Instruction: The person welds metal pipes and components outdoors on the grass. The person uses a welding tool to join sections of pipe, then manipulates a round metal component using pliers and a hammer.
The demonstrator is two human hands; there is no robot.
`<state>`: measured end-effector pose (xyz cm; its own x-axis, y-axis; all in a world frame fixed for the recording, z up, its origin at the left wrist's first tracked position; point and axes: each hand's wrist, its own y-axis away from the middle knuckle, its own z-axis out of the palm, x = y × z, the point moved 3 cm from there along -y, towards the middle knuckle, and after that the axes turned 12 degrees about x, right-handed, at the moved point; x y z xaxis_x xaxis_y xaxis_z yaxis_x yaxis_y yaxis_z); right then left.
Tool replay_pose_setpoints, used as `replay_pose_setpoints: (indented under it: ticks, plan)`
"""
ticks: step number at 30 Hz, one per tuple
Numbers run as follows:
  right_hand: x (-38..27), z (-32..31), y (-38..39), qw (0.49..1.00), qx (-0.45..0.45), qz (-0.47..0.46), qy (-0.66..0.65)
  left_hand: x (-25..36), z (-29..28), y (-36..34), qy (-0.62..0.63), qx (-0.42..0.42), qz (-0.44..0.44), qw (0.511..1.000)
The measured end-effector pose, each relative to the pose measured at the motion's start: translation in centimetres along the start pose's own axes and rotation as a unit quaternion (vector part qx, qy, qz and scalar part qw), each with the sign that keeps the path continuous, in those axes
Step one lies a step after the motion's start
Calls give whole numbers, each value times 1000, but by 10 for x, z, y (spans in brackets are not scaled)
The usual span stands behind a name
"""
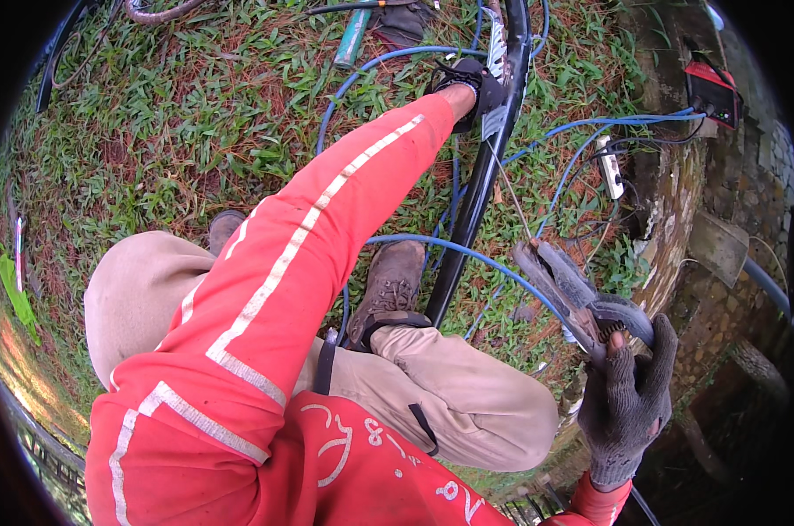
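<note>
My left hand [467, 92], in a dark glove at the end of a red sleeve, is closed against a long black metal tube [483, 193] beside a silvery metal strip [493, 123]; what its fingers grip is unclear. My right hand [622, 394], in a grey knitted glove with a bare fingertip showing, is closed on a worn grey welding electrode holder [559, 285]. A thin rod [515, 202] runs from the holder up to the tube, near the strip. A blue cable [458, 250] crosses below.
Grass holds more cables, a green cylinder [353, 35] and a white power strip [610, 167]. A red-and-black machine [712, 95] sits on the stone edge [721, 228] at right, above a darker drop. My boot [388, 289] and knees are below the tube.
</note>
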<state>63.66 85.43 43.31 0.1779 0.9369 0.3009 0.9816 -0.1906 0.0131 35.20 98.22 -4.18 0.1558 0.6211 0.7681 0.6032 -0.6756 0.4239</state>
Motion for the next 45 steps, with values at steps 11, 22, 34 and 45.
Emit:
replay_pose_setpoints:
  ticks: [11, 22, 34, 45]
  plan:
    - [3, 0, 10, 1000, -7, 28, -3, -6, 14, 66, 7, -23, 13, 1000]
    - [0, 11, -1, 1000, -25, 9, 2, 0, 0, 7, 18, -24, 4, 1000]
    - [-1, 11, -2, 999, -31, 8, 6, 3, -1, 1, 29, -36, 10, 999]
    - [0, 4, -3, 998, -54, 24, -14, -113, 127, -87, 169, -120, -231, 951]
